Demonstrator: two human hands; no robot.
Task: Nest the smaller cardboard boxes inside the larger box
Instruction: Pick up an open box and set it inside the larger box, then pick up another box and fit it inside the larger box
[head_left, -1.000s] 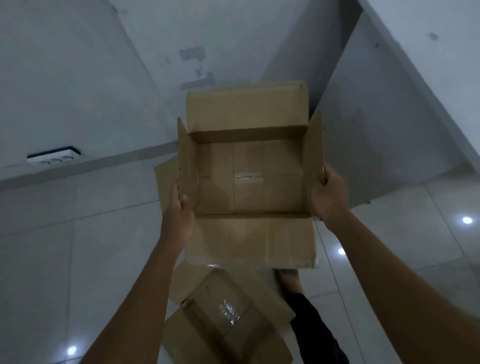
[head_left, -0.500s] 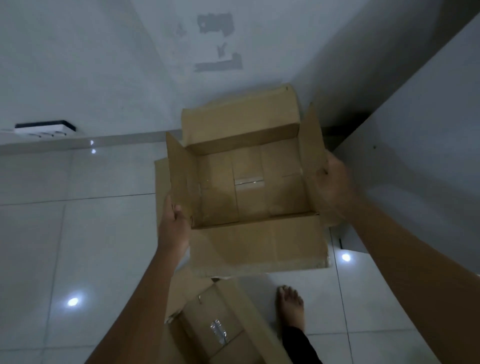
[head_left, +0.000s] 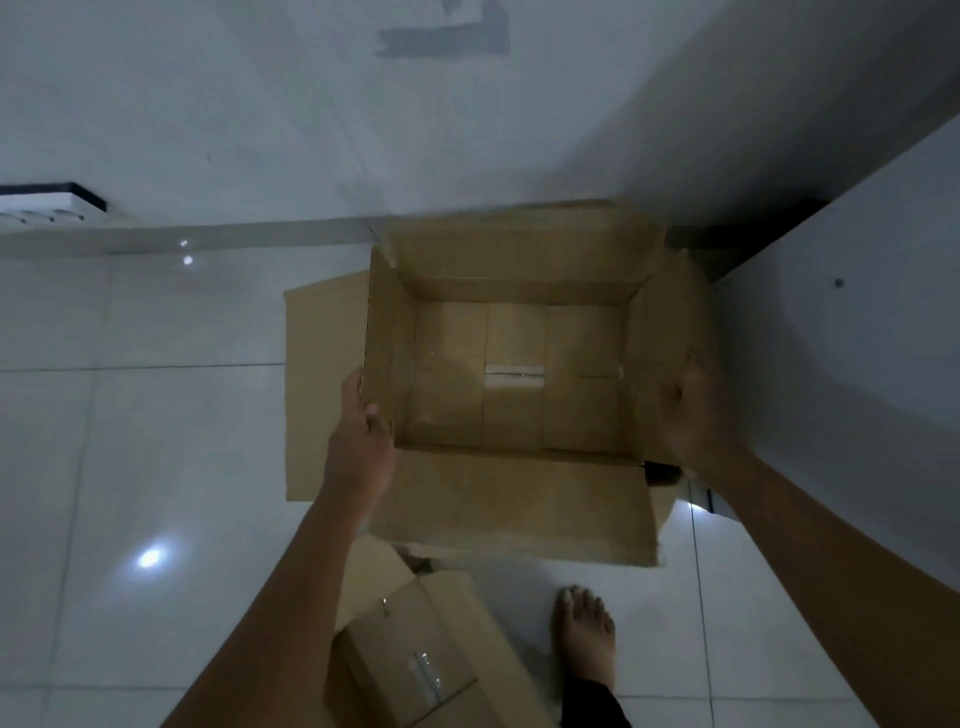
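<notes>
An open brown cardboard box (head_left: 514, 374) with its flaps spread hangs low over the tiled floor, and its inside is empty. My left hand (head_left: 361, 441) grips its left wall near the front corner, thumb inside. My right hand (head_left: 685, 415) holds the right wall and flap from outside. A smaller box (head_left: 415, 665) with tape on top lies on the floor near my feet, partly behind my left forearm. A flat cardboard sheet (head_left: 322, 374) lies under and left of the held box.
A white wall runs along the back with a grey patch (head_left: 441, 39). A white panel (head_left: 857, 338) stands close on the right. A black-and-white power strip (head_left: 47, 202) sits at the far left. My bare foot (head_left: 584, 631) rests on the tiles.
The open box has come down from chest height toward the floor, and my view has tilted downward with it. Both hands keep their hold on its sides.
</notes>
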